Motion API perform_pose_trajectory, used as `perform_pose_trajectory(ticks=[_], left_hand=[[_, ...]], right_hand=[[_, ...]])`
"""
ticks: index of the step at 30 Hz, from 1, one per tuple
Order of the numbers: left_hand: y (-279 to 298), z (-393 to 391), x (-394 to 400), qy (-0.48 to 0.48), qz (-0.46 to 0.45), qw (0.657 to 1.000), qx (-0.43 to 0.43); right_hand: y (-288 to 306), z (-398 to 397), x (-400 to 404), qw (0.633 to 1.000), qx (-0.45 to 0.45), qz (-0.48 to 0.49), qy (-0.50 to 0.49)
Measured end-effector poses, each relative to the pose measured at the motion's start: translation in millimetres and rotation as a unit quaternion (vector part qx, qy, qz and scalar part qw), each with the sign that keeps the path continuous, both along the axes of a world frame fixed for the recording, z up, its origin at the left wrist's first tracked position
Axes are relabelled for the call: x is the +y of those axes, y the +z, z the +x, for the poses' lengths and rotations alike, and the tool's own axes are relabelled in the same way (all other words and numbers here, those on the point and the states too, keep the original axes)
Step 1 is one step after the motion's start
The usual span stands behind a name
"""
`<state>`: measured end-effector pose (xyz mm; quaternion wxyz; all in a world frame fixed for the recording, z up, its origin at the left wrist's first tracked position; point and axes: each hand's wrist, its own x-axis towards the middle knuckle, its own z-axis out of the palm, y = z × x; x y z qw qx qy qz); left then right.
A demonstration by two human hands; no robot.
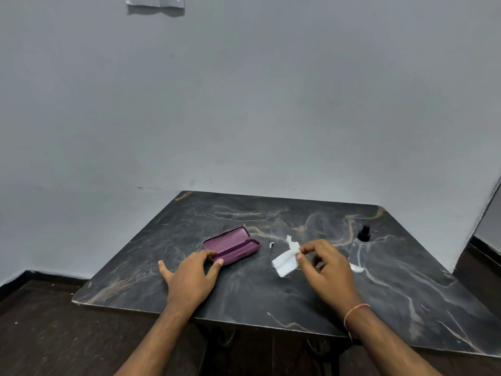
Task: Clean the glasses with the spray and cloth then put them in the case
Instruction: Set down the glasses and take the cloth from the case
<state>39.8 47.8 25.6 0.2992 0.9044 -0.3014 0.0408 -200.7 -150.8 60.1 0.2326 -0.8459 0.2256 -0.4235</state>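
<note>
A purple glasses case (233, 244) lies open on the dark marble table (244, 294), its inside empty. My left hand (189, 278) rests at the case's near end, with thumb and fingertips gripping it. To the right, my right hand (325, 267) pinches a white cloth (284, 263) between thumb and forefinger, just above the tabletop. The glasses are mostly hidden by the cloth and hand. Only a small pale tip (272, 244) shows between case and cloth. A clear spray bottle (360, 253) with a black nozzle stands upright right of my right hand.
The table stands against a grey wall (244, 104), with its left and near edges over a dark floor (40, 335). A dark doorway or panel edge (488, 234) is at the far right.
</note>
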Motion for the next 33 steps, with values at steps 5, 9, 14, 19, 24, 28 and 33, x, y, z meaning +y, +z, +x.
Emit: perform_pose_trajectory(ticks=[5,9,14,19,24,28,33], left_hand=[[-2.6,-11.3,2.9,0.021,0.005,0.998,-0.058],[-3.7,-27.1,2.6,-0.019,-0.121,0.982,-0.146],[1.4,-73.5,-28.9,-0.243,-0.254,0.936,-0.035],[1.1,-93.1,-66.5,-0.282,-0.264,0.92,0.066],[-6.4,-91.2,-70.6,-0.319,-0.261,0.901,0.133],[-7.7,-87.8,-68.3,-0.322,-0.269,0.894,0.155],[-10.0,-85.9,-68.9,-0.31,-0.275,0.896,0.159]], right_hand=[[-18.4,-26.1,-1.9,0.999,-0.04,0.003,0.012],[-24.1,-27.3,-1.7,0.999,-0.051,-0.007,0.006],[-26.0,-27.8,0.4,0.996,-0.037,-0.077,0.013],[-28.6,-28.3,3.1,0.991,-0.022,-0.129,0.037],[-30.9,-25.6,3.0,0.985,-0.008,-0.16,0.061],[-34.3,-21.9,0.3,0.982,0.002,-0.168,0.088],[-33.1,-25.3,-0.8,0.99,-0.039,-0.087,0.104]])
